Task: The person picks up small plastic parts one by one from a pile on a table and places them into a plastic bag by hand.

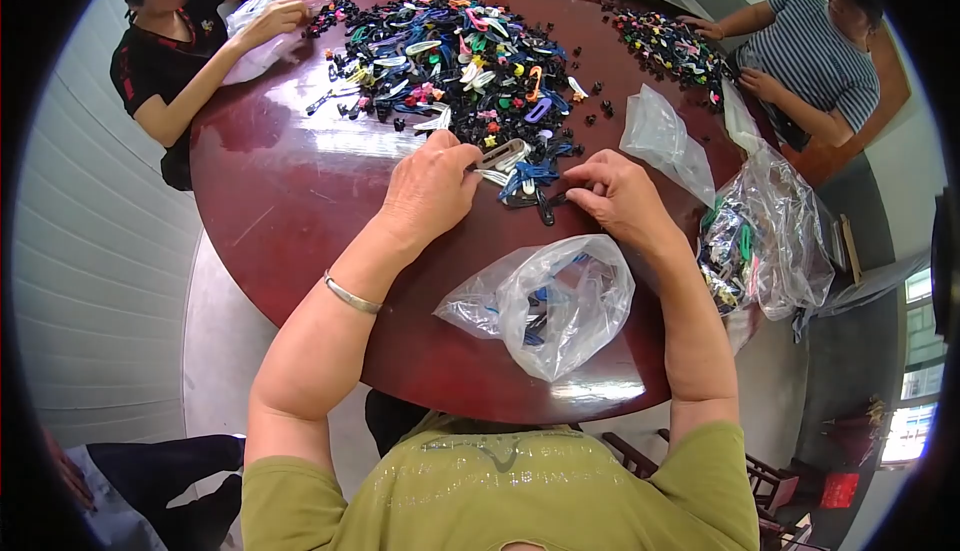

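My left hand [432, 186] pinches a beige metal hair clip [500, 155] — right hand [618, 191] fingers a black plastic clip [545, 208], lying between both grips.

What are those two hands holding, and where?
Left hand pinches a pale hair clip by its end; right hand fingers a dark clip, grip unclear.

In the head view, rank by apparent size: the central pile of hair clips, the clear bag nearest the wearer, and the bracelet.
1. central pile of hair clips
2. clear bag, though it sits nearer the camera, so true size is unsure
3. bracelet, worn on the left wrist
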Action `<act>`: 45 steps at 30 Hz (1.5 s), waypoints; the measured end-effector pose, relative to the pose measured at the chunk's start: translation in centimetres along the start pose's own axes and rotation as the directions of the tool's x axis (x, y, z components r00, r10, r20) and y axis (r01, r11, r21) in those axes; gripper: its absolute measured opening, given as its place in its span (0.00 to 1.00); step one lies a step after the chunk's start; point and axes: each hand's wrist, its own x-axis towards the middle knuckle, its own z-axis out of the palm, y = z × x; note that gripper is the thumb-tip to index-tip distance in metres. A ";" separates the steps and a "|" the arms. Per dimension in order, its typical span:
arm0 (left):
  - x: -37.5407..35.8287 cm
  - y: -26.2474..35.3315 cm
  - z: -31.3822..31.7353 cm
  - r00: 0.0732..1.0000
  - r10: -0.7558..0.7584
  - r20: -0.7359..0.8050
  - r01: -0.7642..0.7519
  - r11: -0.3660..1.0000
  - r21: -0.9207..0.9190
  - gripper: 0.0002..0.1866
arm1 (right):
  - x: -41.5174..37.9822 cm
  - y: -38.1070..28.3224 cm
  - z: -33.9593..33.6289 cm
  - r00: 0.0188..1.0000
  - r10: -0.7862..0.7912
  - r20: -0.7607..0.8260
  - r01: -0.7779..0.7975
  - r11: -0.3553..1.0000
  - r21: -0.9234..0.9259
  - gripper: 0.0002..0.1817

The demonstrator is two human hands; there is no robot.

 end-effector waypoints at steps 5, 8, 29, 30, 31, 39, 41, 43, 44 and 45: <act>0.0 0.0 0.2 0.997 0.067 -0.026 -0.065 0.995 0.070 0.07 | 0.2 0.1 0.1 0.999 -0.028 0.028 0.028 1.000 0.007 0.07; 0.0 0.0 0.5 0.996 0.084 -0.015 -0.082 0.991 0.105 0.06 | -0.1 -0.4 -0.8 0.999 0.014 0.034 -0.017 0.997 0.081 0.06; 0.1 0.3 1.1 0.986 0.168 -0.021 -0.157 0.951 0.266 0.06 | -0.5 -3.1 0.0 0.998 0.065 0.005 -0.064 0.981 0.183 0.09; 0.1 0.2 1.1 0.984 0.175 -0.039 -0.160 0.956 0.246 0.06 | -0.3 -3.0 0.5 0.988 0.142 0.056 -0.150 0.976 0.159 0.10; 0.0 0.2 1.1 0.982 0.181 -0.058 -0.164 0.960 0.226 0.06 | -0.2 -3.1 0.8 0.988 0.143 0.066 -0.149 0.985 0.084 0.11; 0.1 -0.2 0.1 0.989 0.080 -0.121 -0.081 0.997 -0.005 0.06 | 0.2 -1.5 1.4 0.951 0.268 0.152 -0.292 0.943 0.163 0.11; 0.1 -0.2 0.0 0.995 0.010 -0.097 -0.020 0.995 -0.094 0.07 | 0.0 -1.6 0.8 0.948 0.265 0.175 -0.303 0.920 0.248 0.09; 0.2 0.1 -0.1 0.996 -0.081 -0.048 0.072 0.982 -0.174 0.08 | -0.3 -2.6 -0.6 0.962 0.229 0.145 -0.271 0.785 0.557 0.09; 0.1 0.2 0.0 0.995 -0.079 -0.052 0.066 0.973 -0.220 0.08 | -0.6 -3.4 -1.4 0.980 0.191 0.057 -0.185 0.767 0.615 0.11; 0.1 0.2 0.1 0.995 -0.077 -0.057 0.060 0.962 -0.265 0.08 | -1.0 -4.0 -2.4 0.988 0.157 0.005 -0.124 0.761 0.637 0.11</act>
